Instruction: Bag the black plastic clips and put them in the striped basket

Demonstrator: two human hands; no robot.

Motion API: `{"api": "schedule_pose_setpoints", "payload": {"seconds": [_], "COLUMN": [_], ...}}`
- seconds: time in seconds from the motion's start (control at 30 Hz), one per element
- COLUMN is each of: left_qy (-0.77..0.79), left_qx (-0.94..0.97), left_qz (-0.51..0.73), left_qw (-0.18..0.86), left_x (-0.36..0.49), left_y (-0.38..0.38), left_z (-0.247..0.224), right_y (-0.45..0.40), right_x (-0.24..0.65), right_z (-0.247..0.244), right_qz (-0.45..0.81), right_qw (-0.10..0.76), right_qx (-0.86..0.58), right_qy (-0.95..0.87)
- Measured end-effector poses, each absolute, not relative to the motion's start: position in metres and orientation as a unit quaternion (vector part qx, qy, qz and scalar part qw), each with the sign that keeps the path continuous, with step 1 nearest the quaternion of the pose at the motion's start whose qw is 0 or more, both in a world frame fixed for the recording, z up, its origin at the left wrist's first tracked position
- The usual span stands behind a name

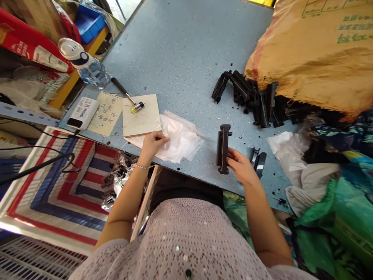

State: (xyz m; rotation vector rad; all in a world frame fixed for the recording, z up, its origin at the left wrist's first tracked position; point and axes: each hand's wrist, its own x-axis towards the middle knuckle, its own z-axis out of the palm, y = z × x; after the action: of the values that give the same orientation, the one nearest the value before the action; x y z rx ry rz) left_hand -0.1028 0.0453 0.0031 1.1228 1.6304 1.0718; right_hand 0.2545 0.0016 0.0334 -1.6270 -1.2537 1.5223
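Note:
My right hand (239,165) holds a long black plastic part (223,149) by its lower right side, above the blue speckled table (186,58). At the left, my left hand (154,144) has its fingers pinched together over the edge of a stack of thin white plastic bags (182,138); what lies between the fingertips is too small to make out. Just beyond that hand is a square pale board (145,118), with a hammer (125,91) resting on it. Two smaller black pieces (258,161) lie right of my right hand.
A pile of black parts (247,93) spills from a large orange sack (314,58) at the right. A water bottle (87,66), a handwritten note (105,112) and a white box (83,112) stand or lie at the left. Below them is a striped basket (37,171).

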Motion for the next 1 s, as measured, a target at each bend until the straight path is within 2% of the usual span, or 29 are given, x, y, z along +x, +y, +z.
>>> {"api": "schedule_pose_setpoints", "payload": {"seconds": [0.03, 0.1, 0.23, 0.33, 0.47, 0.53, 0.67, 0.7, 0.83, 1.0], "left_qy": [0.637, 0.608, 0.593, 0.632, 0.656, 0.651, 0.616, 0.609, 0.602, 0.550], "left_qx": [0.412, 0.368, 0.402, 0.543, 0.656, 0.662, 0.673, 0.676, 0.686, 0.766], "left_qz": [0.442, 0.467, 0.508, 0.426, 0.318, 0.320, 0.340, 0.345, 0.351, 0.315], "left_qw": [0.478, 0.527, 0.478, 0.352, 0.194, 0.188, 0.228, 0.233, 0.209, 0.109], "left_x": [-0.107, -0.110, -0.108, -0.113, -0.124, -0.123, -0.118, -0.118, -0.122, -0.118], "left_y": [0.045, 0.043, 0.037, 0.029, 0.023, 0.023, 0.016, 0.013, -0.006, -0.022], "left_z": [0.005, 0.009, 0.015, 0.018, 0.021, 0.022, 0.025, 0.026, 0.029, 0.039], "right_y": [0.008, 0.022, 0.053, 0.065, 0.054, 0.042, 0.027, 0.026, 0.028, 0.020], "right_x": [0.236, 0.190, 0.104, 0.080, 0.104, 0.122, 0.135, 0.134, 0.130, 0.130], "right_z": [0.035, 0.038, 0.031, 0.018, 0.010, 0.014, 0.019, 0.017, 0.006, 0.004], "right_qz": [0.641, 0.744, 0.843, 0.839, 0.754, 0.745, 0.835, 0.846, 0.846, 0.818], "right_qw": [0.327, 0.352, 0.309, 0.302, 0.362, 0.349, 0.188, 0.173, 0.189, 0.194], "right_qx": [-0.552, -0.448, -0.333, -0.350, -0.441, -0.446, -0.363, -0.357, -0.375, -0.379], "right_qy": [-0.420, -0.349, -0.288, -0.286, -0.325, -0.353, -0.368, -0.356, -0.328, -0.387]}}
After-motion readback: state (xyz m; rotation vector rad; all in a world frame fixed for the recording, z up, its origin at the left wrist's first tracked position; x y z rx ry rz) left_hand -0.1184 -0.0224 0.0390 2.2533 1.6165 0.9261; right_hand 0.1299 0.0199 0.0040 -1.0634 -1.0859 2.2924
